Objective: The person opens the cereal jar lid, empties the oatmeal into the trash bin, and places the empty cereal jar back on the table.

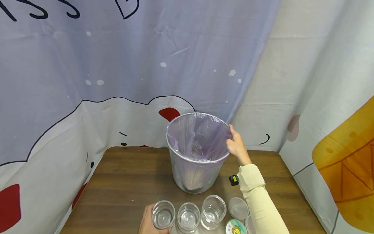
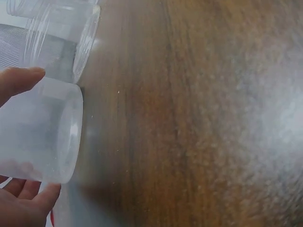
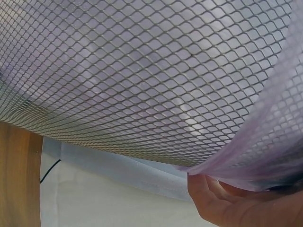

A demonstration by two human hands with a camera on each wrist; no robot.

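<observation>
My left hand grips a clear plastic jar at the front of the table. The left wrist view shows the thumb on one side of this jar and fingers on the other, its base at the tabletop. Beside it stand two more clear jars, a middle jar and a right jar, both uncapped. My right hand holds the right rim of a silver mesh trash can lined with a purple bag. Up close, those fingers pinch the liner's edge at the rim.
Right of the jars lie a clear lid, a lid with a green printed label and another lid partly behind my sleeve. The wooden table meets a printed curtain at the back and sides.
</observation>
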